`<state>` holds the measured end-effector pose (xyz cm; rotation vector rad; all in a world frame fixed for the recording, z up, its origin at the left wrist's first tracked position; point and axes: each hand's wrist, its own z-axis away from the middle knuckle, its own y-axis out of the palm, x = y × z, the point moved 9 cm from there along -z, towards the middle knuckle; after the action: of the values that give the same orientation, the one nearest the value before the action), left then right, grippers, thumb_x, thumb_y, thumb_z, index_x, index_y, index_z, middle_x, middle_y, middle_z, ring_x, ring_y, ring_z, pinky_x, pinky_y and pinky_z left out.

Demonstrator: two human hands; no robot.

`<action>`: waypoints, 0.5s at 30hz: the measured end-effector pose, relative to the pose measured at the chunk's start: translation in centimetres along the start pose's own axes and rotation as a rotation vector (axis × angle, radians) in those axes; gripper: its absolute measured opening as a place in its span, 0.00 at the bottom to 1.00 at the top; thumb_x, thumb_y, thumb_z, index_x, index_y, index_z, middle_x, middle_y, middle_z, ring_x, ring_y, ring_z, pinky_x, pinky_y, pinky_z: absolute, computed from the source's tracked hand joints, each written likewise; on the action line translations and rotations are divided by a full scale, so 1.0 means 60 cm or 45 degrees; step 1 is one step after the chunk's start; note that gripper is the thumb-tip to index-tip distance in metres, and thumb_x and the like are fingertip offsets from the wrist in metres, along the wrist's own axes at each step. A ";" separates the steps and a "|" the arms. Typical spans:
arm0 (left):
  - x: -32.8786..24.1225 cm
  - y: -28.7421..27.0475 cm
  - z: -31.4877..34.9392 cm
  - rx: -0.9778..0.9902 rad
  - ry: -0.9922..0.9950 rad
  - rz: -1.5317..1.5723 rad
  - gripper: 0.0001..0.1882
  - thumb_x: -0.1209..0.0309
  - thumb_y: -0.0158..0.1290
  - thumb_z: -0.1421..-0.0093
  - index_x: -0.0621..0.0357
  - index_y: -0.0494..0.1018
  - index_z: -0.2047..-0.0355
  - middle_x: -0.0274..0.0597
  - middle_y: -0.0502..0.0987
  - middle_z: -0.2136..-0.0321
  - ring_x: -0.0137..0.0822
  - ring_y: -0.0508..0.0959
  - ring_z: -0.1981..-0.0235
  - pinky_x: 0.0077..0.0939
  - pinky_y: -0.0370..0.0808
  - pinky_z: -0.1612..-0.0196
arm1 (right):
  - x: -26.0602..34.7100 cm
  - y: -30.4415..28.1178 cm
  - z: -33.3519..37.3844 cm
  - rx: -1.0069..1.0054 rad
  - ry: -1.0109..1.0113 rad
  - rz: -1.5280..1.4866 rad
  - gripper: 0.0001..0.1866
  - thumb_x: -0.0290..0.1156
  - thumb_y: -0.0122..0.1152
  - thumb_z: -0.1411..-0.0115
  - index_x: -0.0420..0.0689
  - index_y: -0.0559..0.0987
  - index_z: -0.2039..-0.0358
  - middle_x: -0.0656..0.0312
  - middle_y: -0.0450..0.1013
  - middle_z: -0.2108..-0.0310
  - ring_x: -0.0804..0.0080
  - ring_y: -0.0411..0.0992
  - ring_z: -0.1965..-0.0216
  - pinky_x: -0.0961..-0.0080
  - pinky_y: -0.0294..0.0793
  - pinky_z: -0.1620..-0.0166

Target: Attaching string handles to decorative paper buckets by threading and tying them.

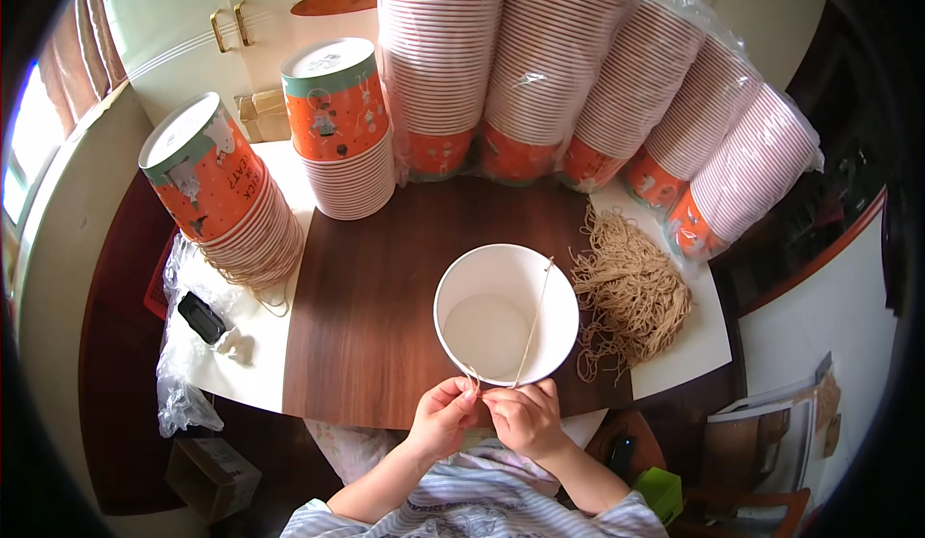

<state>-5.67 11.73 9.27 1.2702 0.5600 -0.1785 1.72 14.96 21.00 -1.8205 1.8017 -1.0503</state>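
In front of me on the brown table stands a white paper bucket, its open mouth facing up. A thin tan string runs from its far right rim across the mouth to the near rim. At that near rim my left hand is closed in a pinch on the string, with a small loop showing above the fingertips. Close against it, my right hand also pinches the string, its fingers curled. The exact spot where the fingertips meet is partly hidden. Right of the bucket lies a tangled heap of tan strings.
Tall plastic-wrapped stacks of paper buckets line the far side. Two upside-down orange-and-green bucket stacks stand left: one nearer with strings hanging from it, one farther. A black plastic object and clear wrap lie at the left edge.
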 end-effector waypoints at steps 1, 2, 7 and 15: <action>-0.005 -0.002 0.000 -0.015 0.015 -0.039 0.03 0.74 0.48 0.41 0.59 0.69 0.68 0.29 0.68 0.75 0.19 0.61 0.79 0.12 0.58 0.77 | 0.000 0.003 -0.001 -0.001 0.001 0.000 0.06 0.27 0.57 0.51 0.47 0.69 0.74 0.71 0.73 0.69 0.79 0.71 0.69 0.77 0.62 0.65; -0.009 -0.004 0.001 -0.031 0.029 -0.078 0.03 0.75 0.48 0.42 0.59 0.69 0.67 0.28 0.68 0.76 0.19 0.62 0.79 0.12 0.59 0.77 | 0.001 0.004 -0.001 -0.047 -0.001 0.006 0.06 0.27 0.57 0.51 0.47 0.69 0.74 0.70 0.73 0.70 0.78 0.71 0.69 0.76 0.63 0.65; -0.013 -0.004 0.002 0.035 0.124 -0.106 0.03 0.78 0.50 0.43 0.60 0.70 0.67 0.30 0.68 0.74 0.20 0.63 0.77 0.14 0.61 0.75 | 0.007 0.007 -0.006 -0.084 -0.013 0.014 0.05 0.26 0.56 0.51 0.45 0.69 0.74 0.68 0.73 0.70 0.75 0.71 0.69 0.72 0.65 0.64; -0.021 0.020 0.005 0.034 0.135 -0.041 0.04 0.81 0.51 0.45 0.59 0.70 0.69 0.32 0.69 0.70 0.23 0.69 0.71 0.15 0.67 0.68 | 0.009 0.007 -0.012 0.013 0.046 0.021 0.04 0.27 0.55 0.51 0.45 0.70 0.74 0.68 0.72 0.71 0.75 0.71 0.69 0.72 0.66 0.64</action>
<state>-6.14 11.58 10.93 1.3027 0.6718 -0.1467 0.85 14.54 21.31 -1.7882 1.8257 -1.0909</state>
